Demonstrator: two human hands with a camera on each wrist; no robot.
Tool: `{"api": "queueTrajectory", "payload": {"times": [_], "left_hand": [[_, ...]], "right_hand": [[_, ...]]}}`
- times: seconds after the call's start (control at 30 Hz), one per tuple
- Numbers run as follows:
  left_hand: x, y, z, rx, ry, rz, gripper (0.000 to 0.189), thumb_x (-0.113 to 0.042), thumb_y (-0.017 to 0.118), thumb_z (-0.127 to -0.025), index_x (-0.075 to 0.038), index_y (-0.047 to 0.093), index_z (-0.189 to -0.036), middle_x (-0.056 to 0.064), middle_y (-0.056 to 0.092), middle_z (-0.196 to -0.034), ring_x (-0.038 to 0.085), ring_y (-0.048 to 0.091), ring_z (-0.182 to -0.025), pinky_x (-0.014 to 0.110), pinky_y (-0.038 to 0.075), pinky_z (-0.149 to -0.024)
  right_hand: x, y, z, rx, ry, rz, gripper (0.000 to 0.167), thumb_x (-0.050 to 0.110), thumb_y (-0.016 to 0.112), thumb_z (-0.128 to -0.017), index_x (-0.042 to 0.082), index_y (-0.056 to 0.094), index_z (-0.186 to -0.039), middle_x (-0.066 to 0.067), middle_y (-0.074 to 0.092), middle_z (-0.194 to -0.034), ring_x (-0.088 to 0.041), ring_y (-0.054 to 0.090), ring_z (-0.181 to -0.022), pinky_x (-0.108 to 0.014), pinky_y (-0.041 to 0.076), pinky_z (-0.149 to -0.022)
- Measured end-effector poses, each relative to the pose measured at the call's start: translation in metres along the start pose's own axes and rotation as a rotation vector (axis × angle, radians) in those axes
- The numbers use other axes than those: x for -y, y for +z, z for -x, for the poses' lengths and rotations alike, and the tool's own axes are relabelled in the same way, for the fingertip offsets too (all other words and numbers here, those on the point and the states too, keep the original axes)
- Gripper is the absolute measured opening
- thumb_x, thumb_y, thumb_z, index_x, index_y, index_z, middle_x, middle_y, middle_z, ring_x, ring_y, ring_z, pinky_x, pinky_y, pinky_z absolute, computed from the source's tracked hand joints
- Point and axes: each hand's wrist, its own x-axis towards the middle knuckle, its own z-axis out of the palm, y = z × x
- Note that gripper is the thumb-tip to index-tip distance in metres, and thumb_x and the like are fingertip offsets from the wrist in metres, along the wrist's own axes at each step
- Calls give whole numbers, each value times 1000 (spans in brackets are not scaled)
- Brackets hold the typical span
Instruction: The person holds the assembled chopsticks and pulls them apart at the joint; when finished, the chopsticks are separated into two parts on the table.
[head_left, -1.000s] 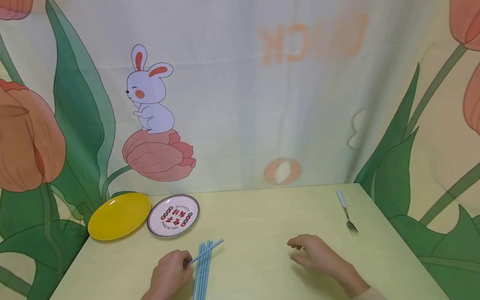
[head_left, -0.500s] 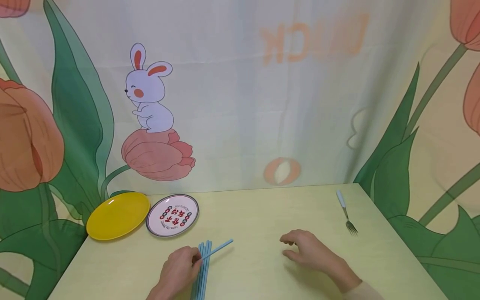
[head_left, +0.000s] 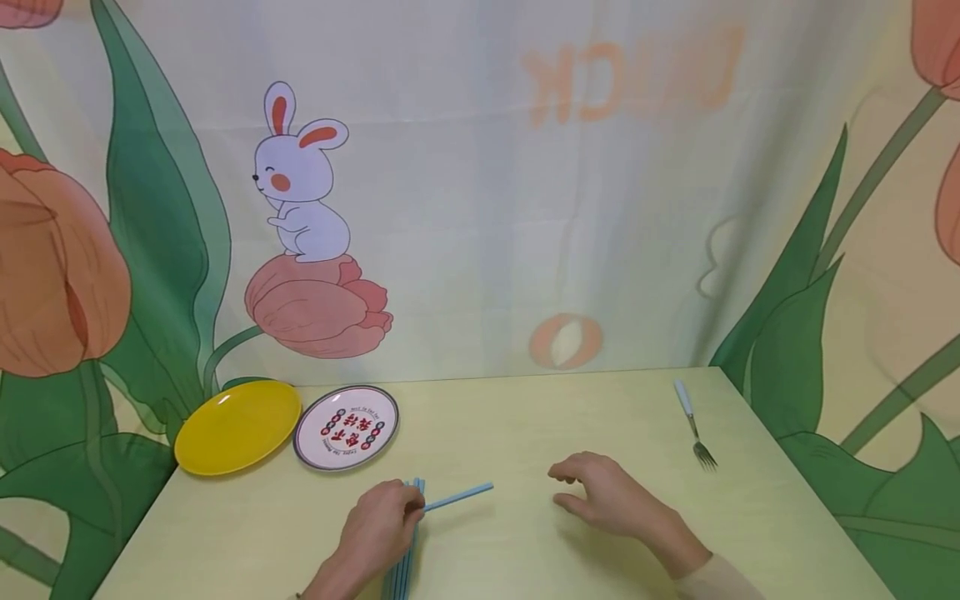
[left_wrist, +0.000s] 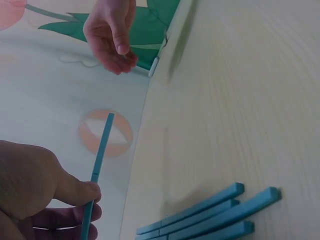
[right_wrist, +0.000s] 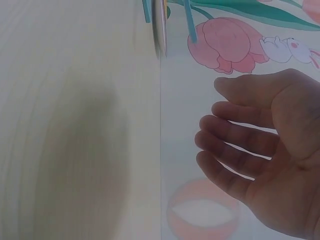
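Note:
My left hand point(head_left: 381, 523) pinches a slim blue chopstick point(head_left: 461, 497) between thumb and fingers, above the table. Its free end points right; in the left wrist view the chopstick point(left_wrist: 103, 147) slants upward, apart from the others. Several more blue chopsticks point(head_left: 403, 575) lie side by side on the table, partly hidden under my left hand. Square ends of these chopsticks point(left_wrist: 230, 217) show in the left wrist view. To the right, my right hand point(head_left: 611, 500) hovers with relaxed fingers, holding nothing. The right wrist view shows that hand point(right_wrist: 280, 155) with its palm visible.
A yellow plate point(head_left: 238, 428) and a white plate point(head_left: 307, 442) with red lettering stand at the table's back left. A fork point(head_left: 692, 423) with a pale handle lies at the right. Behind the table point(head_left: 487, 417) hangs a printed curtain point(head_left: 465, 208).
My left hand has moved right and slightly away from me with the chopstick, which has swung flatter toward the right. My right hand has drifted left, nearer to it.

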Motion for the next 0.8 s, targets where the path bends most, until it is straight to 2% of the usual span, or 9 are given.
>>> {"api": "queueTrajectory", "payload": {"times": [0.43, 0.7, 0.8], "left_hand": [[-12, 0, -9, -75, 134, 10, 9, -8, 76, -79, -15, 71, -76, -10, 58, -68, 6, 50, -65, 22, 39, -58], [-21, 3, -14, -114, 178, 22, 9, -7, 76, -78, -14, 71, -76, -9, 57, -68, 6, 49, -66, 22, 40, -59], [-24, 3, -15, -110, 192, 23, 9, -7, 76, -78, -14, 71, -77, -9, 58, -69, 6, 50, -65, 22, 40, -59]], "right_hand": [[10, 1, -8, -5, -25, 3, 23, 20, 72, -87, 12, 69, -108, 4, 69, -101, -15, 62, -90, -31, 51, -78], [16, 1, -13, 19, -35, -11, 23, 22, 71, -88, 13, 69, -109, 6, 67, -102, -14, 62, -92, -31, 51, -80], [20, 1, -15, 25, -47, -13, 23, 23, 71, -89, 13, 69, -109, 6, 67, -102, -13, 61, -93, -31, 51, -81]]}}
